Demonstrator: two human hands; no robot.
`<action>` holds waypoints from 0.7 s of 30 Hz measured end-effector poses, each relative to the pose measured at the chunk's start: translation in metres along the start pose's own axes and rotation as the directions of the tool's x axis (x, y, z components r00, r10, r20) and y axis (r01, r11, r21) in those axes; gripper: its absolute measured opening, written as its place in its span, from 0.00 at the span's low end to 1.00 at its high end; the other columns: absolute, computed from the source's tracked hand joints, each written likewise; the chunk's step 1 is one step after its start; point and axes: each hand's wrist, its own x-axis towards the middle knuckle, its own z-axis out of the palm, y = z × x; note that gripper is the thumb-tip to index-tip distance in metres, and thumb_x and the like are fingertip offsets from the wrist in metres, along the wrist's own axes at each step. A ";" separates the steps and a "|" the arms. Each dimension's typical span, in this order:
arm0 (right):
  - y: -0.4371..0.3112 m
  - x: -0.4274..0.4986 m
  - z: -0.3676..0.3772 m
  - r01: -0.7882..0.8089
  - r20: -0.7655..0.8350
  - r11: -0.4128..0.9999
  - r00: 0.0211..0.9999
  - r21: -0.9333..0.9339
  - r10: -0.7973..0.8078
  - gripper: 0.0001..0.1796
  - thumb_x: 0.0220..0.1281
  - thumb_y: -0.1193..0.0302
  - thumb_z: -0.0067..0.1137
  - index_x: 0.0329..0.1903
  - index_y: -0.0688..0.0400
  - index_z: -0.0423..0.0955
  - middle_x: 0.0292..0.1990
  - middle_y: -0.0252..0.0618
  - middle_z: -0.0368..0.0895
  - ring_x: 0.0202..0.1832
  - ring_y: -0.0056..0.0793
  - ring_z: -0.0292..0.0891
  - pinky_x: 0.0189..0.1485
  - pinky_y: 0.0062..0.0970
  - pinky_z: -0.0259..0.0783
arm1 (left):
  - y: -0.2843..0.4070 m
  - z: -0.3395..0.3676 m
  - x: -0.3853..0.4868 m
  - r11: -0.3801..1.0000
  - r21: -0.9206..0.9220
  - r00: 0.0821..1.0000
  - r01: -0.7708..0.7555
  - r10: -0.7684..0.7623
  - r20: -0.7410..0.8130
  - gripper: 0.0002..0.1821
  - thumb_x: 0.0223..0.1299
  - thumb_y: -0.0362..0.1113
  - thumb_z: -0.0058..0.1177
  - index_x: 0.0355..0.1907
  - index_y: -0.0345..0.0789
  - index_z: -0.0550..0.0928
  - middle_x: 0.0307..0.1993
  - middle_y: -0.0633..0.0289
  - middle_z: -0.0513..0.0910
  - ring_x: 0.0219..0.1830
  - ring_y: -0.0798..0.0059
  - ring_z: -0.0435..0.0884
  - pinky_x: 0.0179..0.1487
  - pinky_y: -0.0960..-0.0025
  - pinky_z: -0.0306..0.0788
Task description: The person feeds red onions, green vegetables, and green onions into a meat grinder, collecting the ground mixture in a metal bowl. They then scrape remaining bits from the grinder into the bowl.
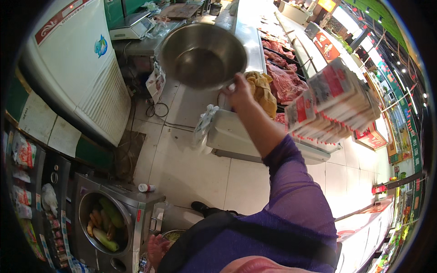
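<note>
A large, empty stainless-steel basin (201, 56) is held out over the floor by my right hand (236, 89), whose fingers and thumb grip its near rim. Just beside that wrist, a yellow cloth (262, 92) lies at the counter's end, close to trays of raw meat (285, 80). My left hand (157, 249) is low in the view near my body, fingers loosely apart, with nothing visible in it. Close to it stands a steel machine (143, 198) carrying a round metal bowl (128, 221) of green and yellowish vegetables. Part of another bowl shows behind the left hand.
A white cabinet (78, 61) stands at the left, with cables (158, 110) on the tiled floor beside it. A scale (131, 29) sits on the back table. Stacked packages (334, 102) rise at the right. A white bottle (146, 187) lies on the machine. Packets hang at the lower left.
</note>
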 end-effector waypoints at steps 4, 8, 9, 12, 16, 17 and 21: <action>-0.044 0.134 -0.022 0.270 -0.121 0.963 0.955 -0.013 -0.269 0.13 0.62 0.61 0.53 0.43 0.54 0.70 0.41 0.39 0.73 0.41 0.38 0.71 0.38 0.42 0.75 | -0.006 0.006 0.008 0.999 0.036 1.000 -0.011 0.011 0.009 0.25 0.68 0.38 0.42 0.67 0.40 0.62 0.63 0.47 0.68 0.62 0.51 0.69 0.63 0.46 0.65; -0.080 0.230 -0.064 0.276 -0.158 0.961 0.950 0.025 -0.269 0.14 0.64 0.61 0.51 0.49 0.52 0.70 0.49 0.39 0.72 0.49 0.40 0.71 0.47 0.56 0.75 | -0.007 0.022 0.030 1.000 0.025 1.000 0.012 -0.011 -0.006 0.28 0.63 0.32 0.49 0.66 0.39 0.62 0.63 0.47 0.67 0.60 0.51 0.71 0.61 0.47 0.67; -0.085 0.248 -0.071 0.269 -0.162 0.955 0.955 0.128 -0.247 0.15 0.65 0.61 0.50 0.50 0.52 0.69 0.52 0.41 0.71 0.51 0.40 0.70 0.47 0.56 0.75 | -0.008 0.027 0.034 0.997 0.037 0.990 0.068 -0.063 -0.124 0.30 0.61 0.31 0.52 0.66 0.39 0.62 0.62 0.47 0.67 0.59 0.51 0.72 0.61 0.47 0.68; -0.088 0.276 -0.098 0.288 -0.473 0.951 0.826 -0.117 -0.308 0.22 0.62 0.62 0.53 0.54 0.63 0.70 0.50 0.42 0.76 0.45 0.38 0.77 0.45 0.38 0.78 | -0.010 0.031 0.052 0.970 0.055 0.936 0.235 -0.210 -0.283 0.33 0.56 0.29 0.57 0.66 0.37 0.63 0.60 0.46 0.69 0.58 0.52 0.74 0.59 0.48 0.70; -0.075 0.298 -0.103 0.337 -0.553 0.941 0.786 0.010 -0.276 0.23 0.60 0.64 0.54 0.55 0.65 0.70 0.51 0.42 0.76 0.45 0.37 0.75 0.47 0.35 0.77 | -0.022 0.019 0.069 0.939 0.101 0.900 0.330 -0.280 -0.334 0.33 0.54 0.29 0.60 0.64 0.36 0.65 0.58 0.47 0.72 0.57 0.53 0.74 0.59 0.48 0.70; -0.074 0.299 -0.104 0.290 -0.558 0.956 0.787 -0.041 -0.263 0.23 0.60 0.65 0.55 0.55 0.64 0.70 0.51 0.43 0.76 0.45 0.37 0.75 0.47 0.37 0.76 | -0.024 0.013 0.074 0.934 0.112 0.900 0.339 -0.287 -0.328 0.33 0.54 0.29 0.60 0.64 0.36 0.65 0.58 0.47 0.71 0.57 0.53 0.74 0.59 0.48 0.70; -0.080 0.286 -0.116 0.309 -0.685 0.837 0.722 0.452 0.103 0.21 0.59 0.64 0.54 0.51 0.64 0.72 0.47 0.44 0.78 0.44 0.41 0.74 0.50 0.43 0.72 | -0.023 0.011 0.086 0.934 0.101 0.912 0.343 -0.306 -0.273 0.32 0.55 0.30 0.59 0.64 0.36 0.66 0.59 0.47 0.71 0.59 0.54 0.73 0.59 0.50 0.70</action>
